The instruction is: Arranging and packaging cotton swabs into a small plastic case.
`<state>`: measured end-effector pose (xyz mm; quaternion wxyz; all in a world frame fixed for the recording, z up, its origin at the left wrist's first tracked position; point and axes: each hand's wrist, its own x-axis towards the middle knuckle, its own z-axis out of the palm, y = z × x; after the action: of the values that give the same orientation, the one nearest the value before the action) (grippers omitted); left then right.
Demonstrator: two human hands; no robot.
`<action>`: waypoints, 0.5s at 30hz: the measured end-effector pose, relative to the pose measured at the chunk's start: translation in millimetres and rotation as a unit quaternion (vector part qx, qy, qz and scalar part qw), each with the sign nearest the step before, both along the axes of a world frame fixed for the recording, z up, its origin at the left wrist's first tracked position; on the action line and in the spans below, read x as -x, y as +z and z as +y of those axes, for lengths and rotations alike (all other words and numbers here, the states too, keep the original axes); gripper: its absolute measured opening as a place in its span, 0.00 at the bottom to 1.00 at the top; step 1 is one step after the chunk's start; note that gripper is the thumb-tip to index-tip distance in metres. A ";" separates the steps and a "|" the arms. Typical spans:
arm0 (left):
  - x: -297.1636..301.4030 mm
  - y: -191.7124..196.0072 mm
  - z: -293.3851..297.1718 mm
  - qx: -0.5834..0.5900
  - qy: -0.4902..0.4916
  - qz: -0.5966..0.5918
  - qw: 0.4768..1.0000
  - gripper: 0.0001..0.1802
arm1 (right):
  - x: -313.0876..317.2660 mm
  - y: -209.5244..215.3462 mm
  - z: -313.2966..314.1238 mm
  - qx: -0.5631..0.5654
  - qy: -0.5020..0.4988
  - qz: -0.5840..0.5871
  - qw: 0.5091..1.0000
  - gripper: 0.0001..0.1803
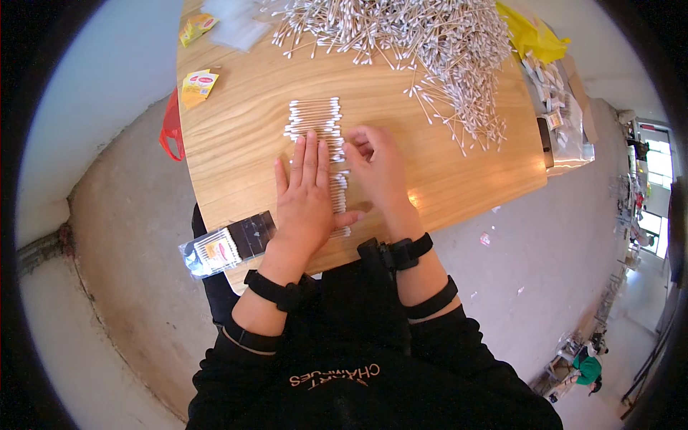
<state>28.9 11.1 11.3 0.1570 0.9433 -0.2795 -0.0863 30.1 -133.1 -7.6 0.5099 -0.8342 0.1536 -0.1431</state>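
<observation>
A column of cotton swabs [315,113] lies side by side on the wooden table [244,136], running from the middle toward my body. My left hand [307,188] rests flat across this column, its fingers stretched out and its thumb pointing right; it hides part of the swabs. Just right of the column, my right hand [374,159] has its fingers curled, with thumb and forefinger close to the swab tips. Whether anything sits between those fingers cannot be made out. A large loose heap of cotton swabs [459,50] covers the far right of the table.
A clear pack of swabs on a dark strip [254,233] lies at the near left corner. Yellow packets [198,87] and clear plastic bags [240,30] lie far left. A red bag [170,129] hangs at the left edge; a yellow bag [537,36] is far right.
</observation>
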 end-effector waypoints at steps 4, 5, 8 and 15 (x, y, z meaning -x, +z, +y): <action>0.6 -0.7 1.0 0.003 0.003 -0.001 1.000 0.67 | 1.6 1.1 -2.8 0.026 0.035 0.010 0.999 0.07; 0.7 0.0 1.5 0.002 0.004 0.001 1.000 0.67 | 2.2 2.0 -3.0 0.034 0.038 0.020 0.998 0.07; 2.1 -3.5 1.6 0.001 0.003 0.005 1.000 0.68 | 2.7 0.6 -3.5 0.044 0.041 0.035 0.998 0.07; 6.0 -1.6 1.4 -0.001 0.006 -0.002 1.000 0.68 | 3.7 3.0 -1.1 0.029 0.047 0.022 0.998 0.07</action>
<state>22.9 12.5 9.7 0.1558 0.9453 -0.2740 -0.0843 26.4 -134.3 -4.6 0.4882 -0.8578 0.1212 -0.1052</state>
